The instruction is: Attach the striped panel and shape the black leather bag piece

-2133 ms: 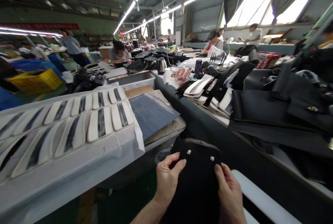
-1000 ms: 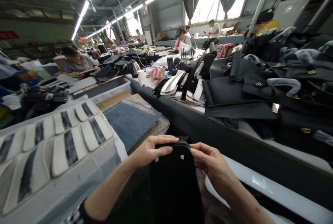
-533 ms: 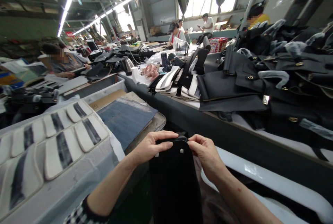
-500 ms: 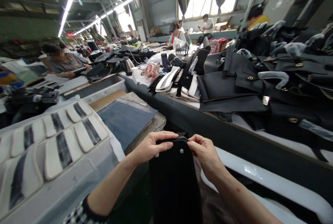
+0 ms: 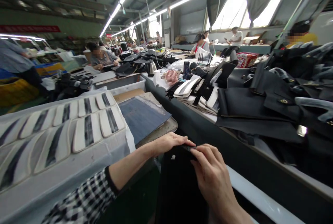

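Note:
A black leather panel point(image 5: 179, 185) with small white studs stands upright low in the middle of the head view. My left hand point(image 5: 169, 142) grips its top edge from the left, fingers folded over the rim. My right hand point(image 5: 209, 173) pinches the same top edge from the right, its fingertips meeting the left hand's. The lower part of the panel runs out of view at the bottom.
A tray of white pieces with dark stripes point(image 5: 85, 130) lies at my left, beside a blue-grey sheet point(image 5: 143, 114). A long dark bench point(image 5: 213, 130) at right carries black bag parts point(image 5: 260, 107) and white pieces point(image 5: 186, 86). Other people sit at benches behind.
Both hands have slid together at the panel's top edge, the right hand now covering more of it. The view has swung left and a checked sleeve shows.

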The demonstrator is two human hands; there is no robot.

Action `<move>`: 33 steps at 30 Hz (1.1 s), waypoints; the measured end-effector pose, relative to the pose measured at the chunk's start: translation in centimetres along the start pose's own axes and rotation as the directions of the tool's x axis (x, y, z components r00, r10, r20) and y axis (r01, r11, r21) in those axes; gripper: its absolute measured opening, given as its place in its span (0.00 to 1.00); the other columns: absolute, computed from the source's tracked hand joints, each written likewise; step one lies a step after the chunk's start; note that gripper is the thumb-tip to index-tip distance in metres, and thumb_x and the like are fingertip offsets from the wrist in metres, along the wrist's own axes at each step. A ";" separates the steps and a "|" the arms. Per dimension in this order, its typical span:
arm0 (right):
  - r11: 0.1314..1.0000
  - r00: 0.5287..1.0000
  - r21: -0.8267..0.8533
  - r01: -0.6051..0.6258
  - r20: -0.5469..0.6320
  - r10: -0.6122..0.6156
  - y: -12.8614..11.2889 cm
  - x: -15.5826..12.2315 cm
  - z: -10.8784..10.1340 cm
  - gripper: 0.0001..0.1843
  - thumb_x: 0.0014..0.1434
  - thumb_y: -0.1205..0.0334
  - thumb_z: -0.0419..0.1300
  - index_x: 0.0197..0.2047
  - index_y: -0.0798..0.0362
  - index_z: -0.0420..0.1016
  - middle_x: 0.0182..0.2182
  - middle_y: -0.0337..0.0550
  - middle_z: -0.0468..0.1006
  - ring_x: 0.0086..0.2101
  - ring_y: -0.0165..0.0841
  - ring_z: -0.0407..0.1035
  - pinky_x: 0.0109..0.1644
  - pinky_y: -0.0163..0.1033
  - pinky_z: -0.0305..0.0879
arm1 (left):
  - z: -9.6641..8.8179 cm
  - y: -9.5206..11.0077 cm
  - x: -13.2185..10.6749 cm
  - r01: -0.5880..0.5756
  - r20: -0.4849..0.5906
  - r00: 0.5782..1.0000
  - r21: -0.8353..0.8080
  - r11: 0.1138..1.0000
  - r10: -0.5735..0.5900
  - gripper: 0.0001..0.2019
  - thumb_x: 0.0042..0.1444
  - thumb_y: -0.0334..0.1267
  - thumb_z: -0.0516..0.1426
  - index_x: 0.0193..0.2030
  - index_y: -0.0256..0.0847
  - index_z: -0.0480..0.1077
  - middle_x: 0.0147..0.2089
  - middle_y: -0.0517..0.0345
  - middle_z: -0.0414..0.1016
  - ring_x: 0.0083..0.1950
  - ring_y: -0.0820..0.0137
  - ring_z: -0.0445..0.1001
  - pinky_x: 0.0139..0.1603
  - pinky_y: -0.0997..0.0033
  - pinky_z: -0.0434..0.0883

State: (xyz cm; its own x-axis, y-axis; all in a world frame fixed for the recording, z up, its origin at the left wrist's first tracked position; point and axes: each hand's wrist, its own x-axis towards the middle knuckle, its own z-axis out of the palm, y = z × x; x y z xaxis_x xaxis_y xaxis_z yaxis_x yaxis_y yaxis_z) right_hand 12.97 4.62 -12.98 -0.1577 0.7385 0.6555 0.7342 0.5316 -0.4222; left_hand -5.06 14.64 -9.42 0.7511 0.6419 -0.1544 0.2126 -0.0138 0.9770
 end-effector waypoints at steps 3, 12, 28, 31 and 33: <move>0.999 1.000 0.051 -0.003 0.008 0.003 -0.5 0.2 0.1 0.08 0.63 0.75 0.53 0.35 0.53 0.67 0.33 0.42 0.70 0.37 0.37 0.63 0.41 0.45 0.60 | -0.4 0.0 0.3 0.030 0.040 0.999 0.004 1.000 -0.031 0.20 0.58 0.46 0.61 0.54 0.39 0.77 0.49 0.53 0.80 0.52 0.61 0.75 0.57 0.65 0.68; 0.994 0.989 -0.110 0.013 0.147 0.003 -0.1 0.6 0.8 0.10 0.59 0.77 0.54 0.32 0.53 0.70 0.31 0.44 0.70 0.34 0.40 0.64 0.36 0.43 0.60 | -1.5 -0.1 1.7 0.082 0.183 0.980 0.025 0.996 -0.085 0.27 0.49 0.40 0.67 0.57 0.42 0.74 0.50 0.56 0.80 0.52 0.61 0.77 0.54 0.65 0.72; 0.965 0.987 -0.224 0.136 0.112 -0.113 -1.7 -1.7 -0.8 0.14 0.69 0.71 0.48 0.32 0.57 0.69 0.31 0.47 0.67 0.33 0.38 0.60 0.37 0.43 0.59 | 0.6 0.7 1.3 -0.127 0.267 0.962 0.250 0.960 0.058 0.25 0.55 0.38 0.64 0.60 0.39 0.72 0.57 0.53 0.77 0.58 0.59 0.74 0.60 0.67 0.68; 0.957 0.975 -0.199 0.210 0.121 -0.188 -1.8 -1.7 -0.5 0.18 0.68 0.75 0.45 0.30 0.57 0.69 0.29 0.46 0.67 0.32 0.37 0.59 0.36 0.43 0.58 | 0.5 0.3 1.3 -0.149 0.249 0.966 0.312 0.938 0.070 0.23 0.55 0.38 0.64 0.59 0.40 0.73 0.56 0.54 0.77 0.57 0.60 0.75 0.59 0.69 0.69; 0.950 0.960 -0.159 0.269 0.122 -0.251 -2.4 -2.2 -0.4 0.20 0.68 0.76 0.43 0.28 0.56 0.69 0.27 0.46 0.67 0.31 0.37 0.58 0.35 0.43 0.57 | 0.5 0.1 1.2 -0.188 0.246 0.964 0.357 0.915 0.102 0.23 0.56 0.37 0.63 0.59 0.41 0.73 0.56 0.54 0.78 0.56 0.61 0.76 0.58 0.69 0.69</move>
State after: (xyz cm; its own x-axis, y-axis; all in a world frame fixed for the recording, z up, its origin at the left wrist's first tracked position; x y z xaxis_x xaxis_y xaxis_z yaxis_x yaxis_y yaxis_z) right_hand 11.88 1.53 -13.16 -0.4164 0.6262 0.6592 0.7600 0.6377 -0.1256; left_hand -3.83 15.02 -9.55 0.8994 0.4287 -0.0851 0.2764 -0.4070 0.8706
